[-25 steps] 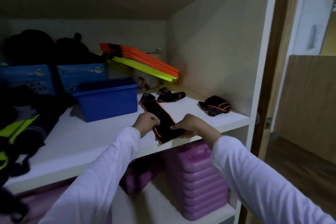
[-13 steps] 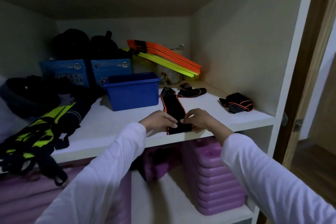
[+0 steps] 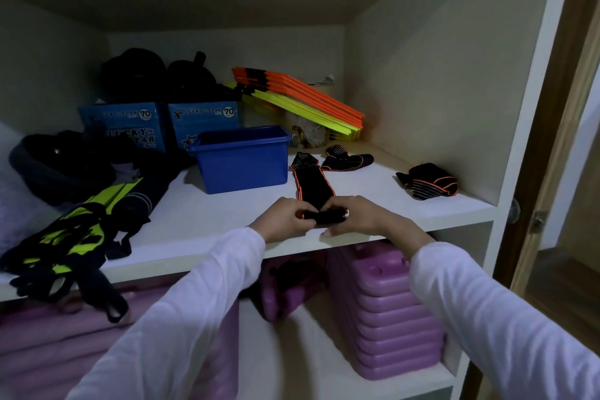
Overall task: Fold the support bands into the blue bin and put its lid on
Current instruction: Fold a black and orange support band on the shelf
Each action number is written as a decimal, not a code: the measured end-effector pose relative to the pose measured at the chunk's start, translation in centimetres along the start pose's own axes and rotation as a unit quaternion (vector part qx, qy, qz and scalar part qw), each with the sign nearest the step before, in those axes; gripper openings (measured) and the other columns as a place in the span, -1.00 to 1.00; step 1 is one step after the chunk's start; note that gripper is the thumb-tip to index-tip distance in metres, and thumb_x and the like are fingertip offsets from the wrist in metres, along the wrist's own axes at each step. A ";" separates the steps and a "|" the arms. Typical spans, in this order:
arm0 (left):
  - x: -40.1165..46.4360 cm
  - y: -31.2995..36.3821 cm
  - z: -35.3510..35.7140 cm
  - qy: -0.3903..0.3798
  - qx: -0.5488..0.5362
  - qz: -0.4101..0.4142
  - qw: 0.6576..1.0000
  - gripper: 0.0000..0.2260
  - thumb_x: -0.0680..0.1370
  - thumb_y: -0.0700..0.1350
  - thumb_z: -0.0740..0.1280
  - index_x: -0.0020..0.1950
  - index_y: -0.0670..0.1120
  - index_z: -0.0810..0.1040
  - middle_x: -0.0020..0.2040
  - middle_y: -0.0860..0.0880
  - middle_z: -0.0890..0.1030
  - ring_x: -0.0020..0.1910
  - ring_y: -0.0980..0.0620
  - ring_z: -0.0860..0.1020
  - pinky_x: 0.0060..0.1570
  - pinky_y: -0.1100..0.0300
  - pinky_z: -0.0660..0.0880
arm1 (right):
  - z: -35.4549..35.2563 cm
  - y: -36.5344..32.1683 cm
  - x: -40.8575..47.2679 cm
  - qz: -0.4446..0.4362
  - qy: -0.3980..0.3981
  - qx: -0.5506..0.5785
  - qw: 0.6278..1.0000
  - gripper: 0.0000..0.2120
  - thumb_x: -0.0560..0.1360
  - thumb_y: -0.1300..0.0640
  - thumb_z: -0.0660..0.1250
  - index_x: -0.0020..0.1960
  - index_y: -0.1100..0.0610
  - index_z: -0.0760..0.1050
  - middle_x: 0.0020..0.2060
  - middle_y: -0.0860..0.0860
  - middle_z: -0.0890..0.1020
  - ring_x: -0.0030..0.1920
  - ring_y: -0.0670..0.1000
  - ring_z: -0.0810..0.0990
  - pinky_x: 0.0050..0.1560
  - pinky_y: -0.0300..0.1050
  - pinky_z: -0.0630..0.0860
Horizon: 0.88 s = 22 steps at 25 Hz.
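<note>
White closet shelving is filling the view, with a dim upper shelf (image 3: 201, 221) carrying most of the things. At its far left, a tangle of black and neon-yellow straps (image 3: 61, 243) is spilling over the front edge, and a dark rounded bag (image 3: 55, 162) is sitting behind it. Two blue cardboard boxes (image 3: 162, 127) are standing against the back, with black bundles (image 3: 156, 75) piled on top of them. Just in front of the boxes, the blue bin (image 3: 242, 161) is sitting open and upright, its lid nowhere in sight. Behind and to the right of it, a slanting stack of orange and yellow flat pieces (image 3: 302, 104) is leaning toward the back corner.

Right of the bin, a long black support band with orange edging (image 3: 311, 185) is lying stretched from the back toward the shelf's front edge. The left hand (image 3: 282, 221) is pinching its near end, fingers curled round the fabric, and the right hand (image 3: 363, 216) is gripping the same end from the other side, so the two hands are nearly touching over a small rolled or folded portion. Both arms are wearing white sleeves (image 3: 181, 318).

A second band (image 3: 347, 159) is lying crumpled behind the first, and a third, bunched band (image 3: 428, 180) is resting well apart near the right wall. On the lower shelf, purple plastic cases (image 3: 386, 318) are sitting stacked beneath the hands.
</note>
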<state>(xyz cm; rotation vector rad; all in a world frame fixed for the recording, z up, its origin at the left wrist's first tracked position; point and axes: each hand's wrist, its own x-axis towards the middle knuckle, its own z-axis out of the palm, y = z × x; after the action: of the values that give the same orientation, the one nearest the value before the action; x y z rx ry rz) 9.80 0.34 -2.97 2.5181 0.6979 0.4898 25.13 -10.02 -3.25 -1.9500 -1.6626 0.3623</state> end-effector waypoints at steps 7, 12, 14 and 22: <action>0.1 -0.7 -0.2 0.012 -0.174 -0.035 0.984 -0.86 0.48 -0.26 0.37 0.02 -0.18 0.62 -0.24 -0.09 0.58 -0.26 0.03 0.54 -0.17 0.28 0.55 | 0.0 0.2 0.7 0.012 0.067 0.060 0.996 -0.83 0.45 0.23 0.39 0.03 0.21 0.57 -0.08 0.12 0.60 0.01 0.10 0.56 0.06 -0.07 0.46; 0.8 -1.1 -0.2 0.019 -0.262 -0.082 0.961 -0.93 0.51 -0.25 0.34 -0.18 -0.20 0.55 -0.38 -0.05 0.49 -0.42 0.10 0.48 -0.32 0.33 0.46 | -0.3 -0.6 0.2 0.083 0.014 0.297 0.951 -0.97 0.53 0.25 0.30 -0.09 0.20 0.47 -0.21 0.08 0.56 -0.27 -0.05 0.62 -0.29 -0.32 0.60; 1.3 -1.3 0.1 0.030 -0.254 -0.103 0.961 -0.80 0.51 -0.20 0.35 -0.30 -0.21 0.49 -0.46 -0.02 0.48 -0.51 0.16 0.48 -0.37 0.36 0.46 | -0.2 -0.7 0.4 0.112 0.007 0.336 0.935 -0.94 0.56 0.22 0.26 -0.05 0.22 0.47 -0.22 0.07 0.56 -0.26 -0.05 0.60 -0.33 -0.33 0.61; 2.4 -1.7 0.6 0.027 -0.279 -0.186 0.942 -0.67 0.49 -0.19 0.39 -0.44 -0.18 0.39 -0.44 -0.09 0.40 -0.47 0.02 0.39 -0.31 0.28 0.45 | 0.3 -0.4 2.2 0.221 0.072 0.339 0.912 -0.75 0.46 0.22 0.41 -0.32 0.26 0.43 -0.42 0.09 0.49 -0.55 -0.06 0.53 -0.49 -0.27 0.57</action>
<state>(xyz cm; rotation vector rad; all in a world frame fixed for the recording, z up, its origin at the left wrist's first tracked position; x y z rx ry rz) 11.37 2.80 -3.87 1.8005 0.8859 0.5303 25.07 -7.75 -2.92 -1.7200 -0.8147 0.8202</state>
